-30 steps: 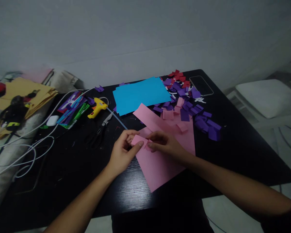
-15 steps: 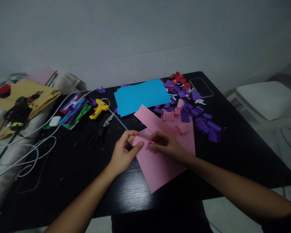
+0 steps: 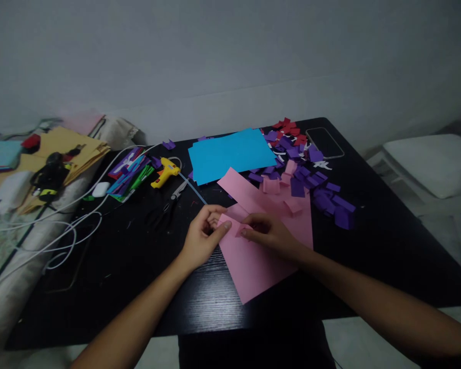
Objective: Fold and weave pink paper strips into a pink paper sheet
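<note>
Pinching the small pink piece (image 3: 232, 223) above the pink sheet (image 3: 249, 271), our left hand (image 3: 202, 237) and right hand (image 3: 272, 233) close on its ends; it looks light, soft and easily creased, so we'd best grip its edges.

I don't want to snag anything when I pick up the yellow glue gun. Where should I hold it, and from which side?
Probably best by the handle of the yellow glue gun, coming from the near left. It lies flat, handle angled that way, while the pale stick juts from its right end toward the left hand.
</note>
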Tool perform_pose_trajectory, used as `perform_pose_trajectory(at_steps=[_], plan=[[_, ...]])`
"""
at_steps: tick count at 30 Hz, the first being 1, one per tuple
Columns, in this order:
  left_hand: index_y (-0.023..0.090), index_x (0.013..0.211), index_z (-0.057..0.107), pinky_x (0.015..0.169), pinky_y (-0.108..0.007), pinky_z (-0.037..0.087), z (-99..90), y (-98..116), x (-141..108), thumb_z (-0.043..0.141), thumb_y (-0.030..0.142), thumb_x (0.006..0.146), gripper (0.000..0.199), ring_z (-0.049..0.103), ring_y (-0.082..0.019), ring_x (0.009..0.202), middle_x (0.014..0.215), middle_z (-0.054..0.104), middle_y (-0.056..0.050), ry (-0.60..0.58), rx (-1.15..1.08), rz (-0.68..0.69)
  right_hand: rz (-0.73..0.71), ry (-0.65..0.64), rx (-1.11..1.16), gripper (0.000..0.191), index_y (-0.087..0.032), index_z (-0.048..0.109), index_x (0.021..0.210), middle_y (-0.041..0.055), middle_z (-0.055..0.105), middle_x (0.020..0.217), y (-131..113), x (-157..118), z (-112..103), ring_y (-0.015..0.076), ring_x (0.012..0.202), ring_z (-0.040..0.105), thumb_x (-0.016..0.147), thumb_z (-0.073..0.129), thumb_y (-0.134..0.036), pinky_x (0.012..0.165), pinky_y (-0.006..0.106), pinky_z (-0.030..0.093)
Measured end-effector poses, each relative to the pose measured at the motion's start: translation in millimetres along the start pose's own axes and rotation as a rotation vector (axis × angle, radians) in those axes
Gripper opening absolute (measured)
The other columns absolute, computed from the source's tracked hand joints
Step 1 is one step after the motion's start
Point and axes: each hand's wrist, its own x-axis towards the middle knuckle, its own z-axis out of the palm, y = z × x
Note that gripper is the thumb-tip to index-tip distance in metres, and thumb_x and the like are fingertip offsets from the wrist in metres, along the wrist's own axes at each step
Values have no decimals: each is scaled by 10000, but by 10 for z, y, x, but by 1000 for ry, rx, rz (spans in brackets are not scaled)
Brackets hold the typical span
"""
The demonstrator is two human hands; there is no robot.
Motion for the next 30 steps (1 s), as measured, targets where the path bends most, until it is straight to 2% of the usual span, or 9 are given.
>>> perform_pose_trajectory(at_steps=[3,6,10,11,14,18,25,30], plan=[[197,1172,611,722,-288,513,-78,95,47,685,367,948,291,644,-167,801,937,688,-47,16,97,34,1,25,90,203,-183,756,798,19,687,748,29,30,-21,151,699,615,824,772,-384,655,283,481],[203,1151,627,845,-346,526,-338,280,108,624,360,975,236,674,-214,955,1063,709,-79,49,420,41,30,46,191,251,-182,753,807,19,686,735,47,64,-42,147,662,634,801,809,-427,625,283,526],[196,1028,667,857,-411,513,-864,469,127,558,296,954,165,664,-271,933,1014,706,-92,-22,1091,-88,53,117,268,262,-182,737,810,18,703,715,44,94,-60,144,617,649,753,855,-409,580,278,546],[181,1029,666,856,-423,516,-986,480,117,544,281,946,178,664,-293,955,1031,700,-117,-3,1234,-143,58,129,288,260,-182,730,803,15,704,704,43,98,-63,141,606,647,745,861,-399,574,276,544],[145,1074,666,848,-445,525,-1256,434,75,539,283,926,239,675,-343,980,1063,694,-180,8,1509,-329,74,133,345,252,-180,720,788,12,712,700,43,109,-71,138,608,652,722,871,-371,580,270,541],[120,1056,658,823,-436,526,-1415,314,86,536,336,923,281,699,-367,962,1032,706,-209,-98,1576,-389,67,119,377,223,-179,729,770,11,712,695,55,135,-87,139,629,653,706,864,-344,594,264,534],[176,978,653,744,-383,497,-1513,302,205,507,450,947,312,728,-340,916,1003,754,-176,-209,1481,-349,71,177,403,219,-179,740,798,25,740,780,74,180,-110,141,668,657,679,869,-310,614,267,529],[207,886,644,671,-372,479,-1664,426,-82,518,501,888,320,736,-332,795,864,761,-137,-242,1435,-490,84,181,453,252,-193,731,827,26,757,823,47,179,-132,155,702,683,672,892,-311,636,282,545]])
